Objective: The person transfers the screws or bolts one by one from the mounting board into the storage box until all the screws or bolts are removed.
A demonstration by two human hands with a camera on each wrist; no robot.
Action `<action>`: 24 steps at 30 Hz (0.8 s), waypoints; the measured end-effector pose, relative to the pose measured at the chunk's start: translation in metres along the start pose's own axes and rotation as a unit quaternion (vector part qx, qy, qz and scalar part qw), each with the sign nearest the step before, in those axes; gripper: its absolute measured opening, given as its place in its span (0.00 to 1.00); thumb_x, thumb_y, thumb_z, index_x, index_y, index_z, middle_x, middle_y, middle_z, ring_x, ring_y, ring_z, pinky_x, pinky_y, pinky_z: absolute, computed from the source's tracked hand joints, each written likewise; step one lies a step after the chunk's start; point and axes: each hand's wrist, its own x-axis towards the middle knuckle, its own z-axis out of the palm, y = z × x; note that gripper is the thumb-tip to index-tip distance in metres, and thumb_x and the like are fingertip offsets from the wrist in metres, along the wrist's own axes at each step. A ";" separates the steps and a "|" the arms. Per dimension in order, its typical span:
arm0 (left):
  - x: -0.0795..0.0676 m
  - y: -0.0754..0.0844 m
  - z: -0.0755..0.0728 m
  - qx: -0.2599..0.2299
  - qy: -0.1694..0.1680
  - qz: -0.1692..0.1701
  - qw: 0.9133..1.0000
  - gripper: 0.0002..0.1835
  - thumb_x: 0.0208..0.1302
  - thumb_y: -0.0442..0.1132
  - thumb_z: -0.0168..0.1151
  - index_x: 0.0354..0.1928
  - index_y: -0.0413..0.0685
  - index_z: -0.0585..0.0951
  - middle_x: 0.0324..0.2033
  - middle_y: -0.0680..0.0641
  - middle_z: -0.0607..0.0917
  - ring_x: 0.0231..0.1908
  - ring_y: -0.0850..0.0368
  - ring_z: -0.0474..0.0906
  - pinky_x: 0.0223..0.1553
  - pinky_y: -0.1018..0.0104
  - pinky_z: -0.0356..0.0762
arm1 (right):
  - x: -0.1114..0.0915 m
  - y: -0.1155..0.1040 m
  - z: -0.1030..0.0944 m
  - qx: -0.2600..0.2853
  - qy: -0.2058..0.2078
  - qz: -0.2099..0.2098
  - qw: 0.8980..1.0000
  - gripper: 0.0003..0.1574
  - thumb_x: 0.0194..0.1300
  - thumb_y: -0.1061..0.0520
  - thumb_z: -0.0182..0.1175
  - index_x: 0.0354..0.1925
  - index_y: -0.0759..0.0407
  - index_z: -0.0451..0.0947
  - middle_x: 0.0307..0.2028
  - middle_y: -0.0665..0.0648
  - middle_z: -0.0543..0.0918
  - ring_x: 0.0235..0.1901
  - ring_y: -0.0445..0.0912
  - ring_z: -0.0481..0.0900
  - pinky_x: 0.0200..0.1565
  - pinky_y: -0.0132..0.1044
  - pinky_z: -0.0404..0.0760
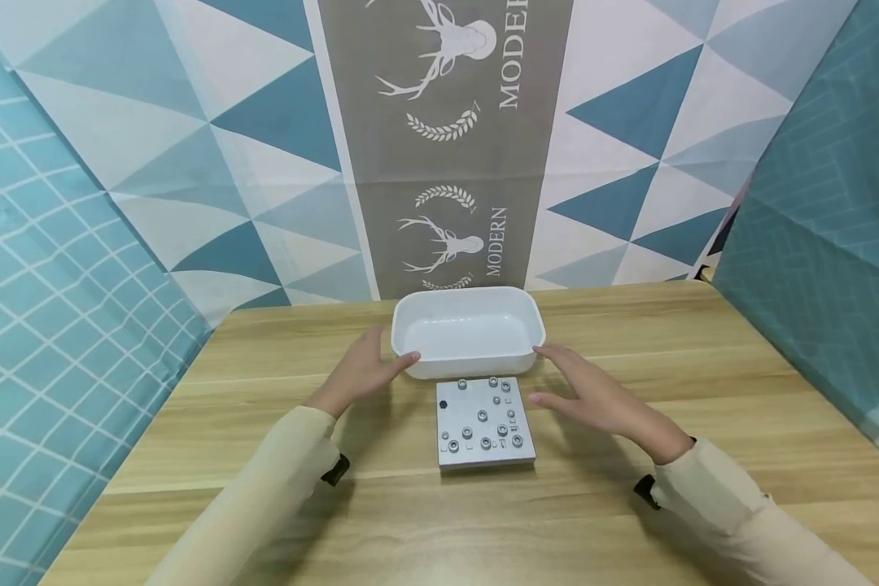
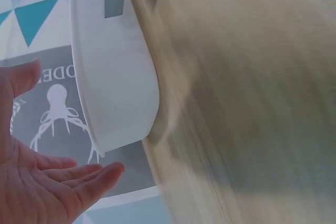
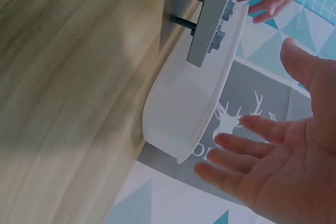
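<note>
A white rectangular tub [image 1: 471,368] with rounded corners stands on the table, its inside bare in the head view. Just in front of it is a square metal plate [image 1: 457,411] with several socket-head bolts on top; bolt shanks stick out below it in the right wrist view. My left hand [image 1: 362,370] is at the tub's left end, fingers extended and thumb near the front rim. On the other side my right hand [image 1: 593,391] reaches toward the tub's right end, fingers spread. Neither hand grips anything; whether a fingertip touches the tub, I cannot tell.
The wood-grain table [image 1: 469,529] extends around the tub and plate. A patterned cloth [image 1: 447,163] hangs behind the table's back edge. Blue cloths hang on the left [image 1: 66,285] and right [image 1: 828,228].
</note>
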 end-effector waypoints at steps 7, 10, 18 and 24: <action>0.019 0.002 -0.003 -0.009 -0.010 -0.044 0.999 0.41 0.65 0.57 0.55 0.68 0.31 0.60 0.62 0.29 0.72 0.62 0.35 0.70 0.63 0.43 0.71 | 0.005 -0.003 -0.004 0.000 -0.017 -0.031 0.999 0.42 0.63 0.48 0.64 0.66 0.67 0.63 0.65 0.69 0.69 0.67 0.64 0.65 0.66 0.61 0.66; 0.024 0.001 -0.003 -0.016 -0.005 -0.059 0.998 0.42 0.66 0.57 0.54 0.68 0.29 0.60 0.60 0.28 0.73 0.61 0.34 0.71 0.61 0.44 0.73 | 0.005 -0.003 -0.005 0.000 -0.024 -0.049 0.999 0.37 0.62 0.53 0.64 0.63 0.68 0.66 0.61 0.68 0.74 0.64 0.63 0.69 0.65 0.60 0.69; 0.037 -0.002 -0.001 -0.081 -0.010 -0.098 0.992 0.34 0.68 0.55 0.53 0.63 0.32 0.69 0.52 0.33 0.81 0.43 0.44 0.83 0.47 0.58 0.82 | 0.003 -0.007 -0.004 0.002 -0.052 -0.054 0.997 0.31 0.61 0.56 0.64 0.59 0.67 0.71 0.57 0.65 0.78 0.56 0.62 0.76 0.57 0.57 0.77; 0.045 -0.008 0.003 -0.153 0.001 -0.121 0.981 0.23 0.68 0.49 0.54 0.48 0.31 0.78 0.42 0.37 0.82 0.29 0.56 0.80 0.43 0.59 0.85 | 0.005 -0.010 -0.004 0.005 -0.058 -0.064 0.996 0.30 0.59 0.56 0.66 0.58 0.66 0.72 0.55 0.64 0.80 0.54 0.59 0.78 0.56 0.55 0.78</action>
